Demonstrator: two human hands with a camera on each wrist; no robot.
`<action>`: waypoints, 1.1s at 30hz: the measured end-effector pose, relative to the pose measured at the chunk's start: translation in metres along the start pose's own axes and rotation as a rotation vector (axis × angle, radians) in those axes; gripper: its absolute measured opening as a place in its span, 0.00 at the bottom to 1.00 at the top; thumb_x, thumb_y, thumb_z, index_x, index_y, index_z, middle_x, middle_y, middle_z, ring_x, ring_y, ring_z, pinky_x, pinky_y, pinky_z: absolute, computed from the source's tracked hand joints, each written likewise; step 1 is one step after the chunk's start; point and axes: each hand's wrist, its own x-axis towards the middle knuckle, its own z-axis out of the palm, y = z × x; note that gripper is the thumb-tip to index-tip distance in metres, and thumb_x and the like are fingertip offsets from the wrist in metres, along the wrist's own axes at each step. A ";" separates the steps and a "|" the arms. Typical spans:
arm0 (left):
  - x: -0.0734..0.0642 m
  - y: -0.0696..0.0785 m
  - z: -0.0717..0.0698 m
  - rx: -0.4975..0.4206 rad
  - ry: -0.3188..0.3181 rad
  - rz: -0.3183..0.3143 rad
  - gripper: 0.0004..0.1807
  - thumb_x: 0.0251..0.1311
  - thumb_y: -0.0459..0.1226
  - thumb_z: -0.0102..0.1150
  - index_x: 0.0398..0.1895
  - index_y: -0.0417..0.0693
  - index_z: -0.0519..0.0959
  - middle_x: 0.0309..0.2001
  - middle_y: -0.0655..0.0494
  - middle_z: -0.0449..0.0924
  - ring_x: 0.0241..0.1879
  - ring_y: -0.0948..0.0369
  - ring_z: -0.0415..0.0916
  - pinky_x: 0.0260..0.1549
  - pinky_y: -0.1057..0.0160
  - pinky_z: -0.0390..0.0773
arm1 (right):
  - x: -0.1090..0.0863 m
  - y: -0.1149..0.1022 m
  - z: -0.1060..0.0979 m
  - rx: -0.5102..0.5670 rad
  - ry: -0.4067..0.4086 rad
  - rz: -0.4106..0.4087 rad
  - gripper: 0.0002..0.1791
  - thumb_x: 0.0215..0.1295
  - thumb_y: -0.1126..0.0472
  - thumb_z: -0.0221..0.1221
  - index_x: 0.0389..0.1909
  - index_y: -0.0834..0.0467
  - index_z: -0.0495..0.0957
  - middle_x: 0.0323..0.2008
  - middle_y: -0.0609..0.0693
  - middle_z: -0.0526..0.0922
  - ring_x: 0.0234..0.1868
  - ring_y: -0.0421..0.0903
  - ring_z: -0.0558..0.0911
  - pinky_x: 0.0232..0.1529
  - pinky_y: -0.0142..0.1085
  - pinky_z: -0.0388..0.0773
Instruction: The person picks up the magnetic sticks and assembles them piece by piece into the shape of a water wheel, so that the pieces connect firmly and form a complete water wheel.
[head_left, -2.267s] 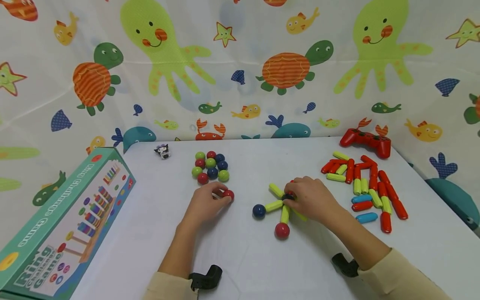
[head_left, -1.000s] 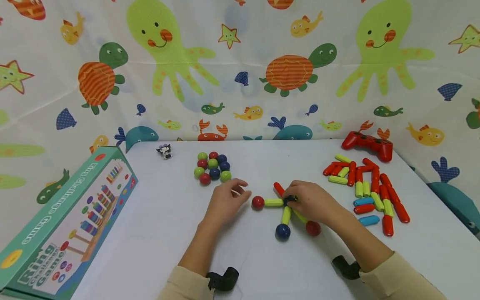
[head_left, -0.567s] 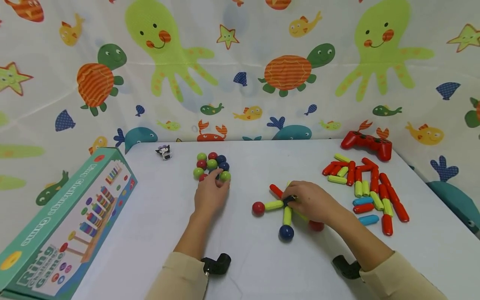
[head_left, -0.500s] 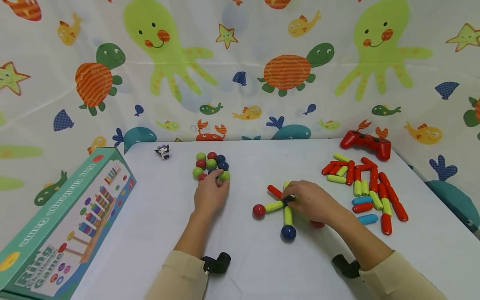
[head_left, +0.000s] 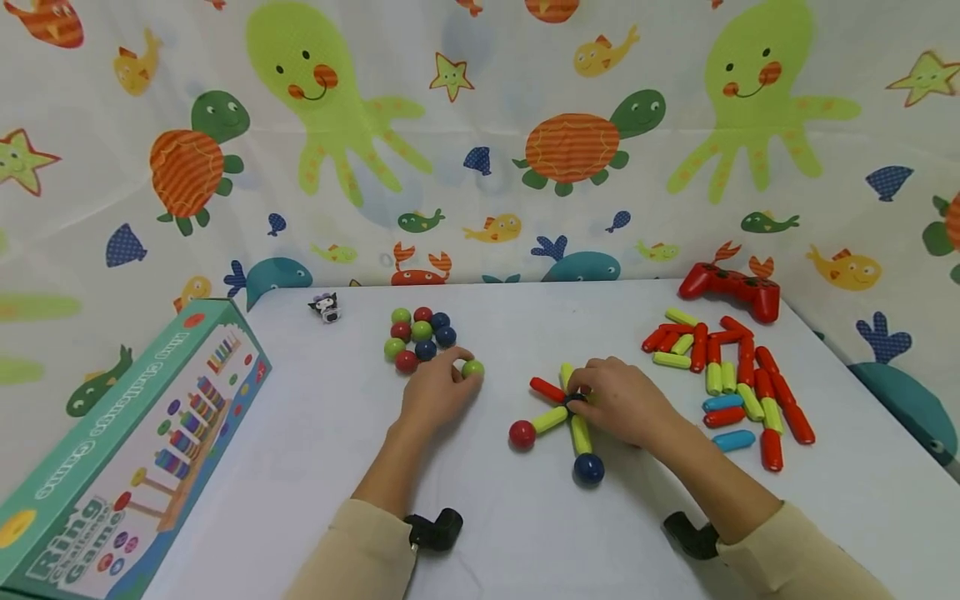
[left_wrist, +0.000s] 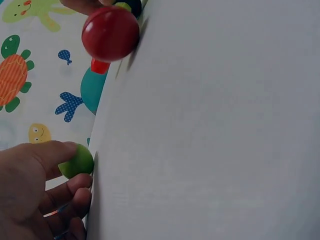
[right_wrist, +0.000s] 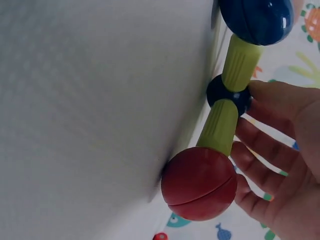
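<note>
Sleeves: the left sleeve [head_left: 358, 546] and right sleeve [head_left: 806, 557] match in beige cloth, lightly creased, each ending in a plain cuff on the forearm. Forearms beyond the cuffs: bare. Fixtures: one black left fixture [head_left: 438, 531] and one black right fixture [head_left: 692, 535], each bent like an elbow, located at the inner side of the cuff. Left hand [head_left: 437, 392] and right hand [head_left: 626, 402]: bare

Rod-and-ball assembly [head_left: 581, 435] between ball cluster [head_left: 422, 331] and loose rods [head_left: 746, 360], box [head_left: 135, 450] leftmost.
</note>
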 end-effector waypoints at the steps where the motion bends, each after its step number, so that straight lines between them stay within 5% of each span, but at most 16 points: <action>1: -0.002 0.001 0.002 -0.017 -0.018 0.010 0.20 0.67 0.47 0.64 0.60 0.56 0.81 0.30 0.55 0.79 0.32 0.57 0.74 0.31 0.63 0.72 | 0.000 0.000 0.000 -0.001 -0.008 0.003 0.09 0.63 0.57 0.72 0.43 0.52 0.88 0.38 0.47 0.85 0.44 0.48 0.80 0.45 0.43 0.84; 10: -0.009 0.009 0.007 -0.094 -0.144 0.047 0.18 0.67 0.45 0.66 0.58 0.56 0.81 0.32 0.55 0.79 0.34 0.57 0.74 0.34 0.62 0.74 | 0.000 -0.002 -0.002 0.007 -0.039 -0.014 0.09 0.64 0.61 0.70 0.45 0.55 0.89 0.40 0.48 0.86 0.44 0.48 0.80 0.47 0.44 0.84; 19: -0.014 0.020 0.010 -0.079 -0.266 0.112 0.17 0.66 0.48 0.66 0.56 0.56 0.82 0.31 0.55 0.78 0.34 0.57 0.74 0.33 0.62 0.73 | 0.002 -0.003 -0.002 0.037 -0.069 0.004 0.11 0.64 0.63 0.70 0.47 0.55 0.89 0.44 0.49 0.87 0.50 0.50 0.83 0.56 0.49 0.84; 33: -0.018 0.020 0.015 -0.094 -0.274 0.159 0.18 0.67 0.48 0.66 0.57 0.57 0.83 0.32 0.57 0.78 0.35 0.58 0.74 0.35 0.62 0.74 | 0.003 0.002 0.002 0.119 -0.049 -0.049 0.09 0.65 0.66 0.69 0.45 0.57 0.89 0.43 0.49 0.87 0.49 0.50 0.84 0.56 0.49 0.84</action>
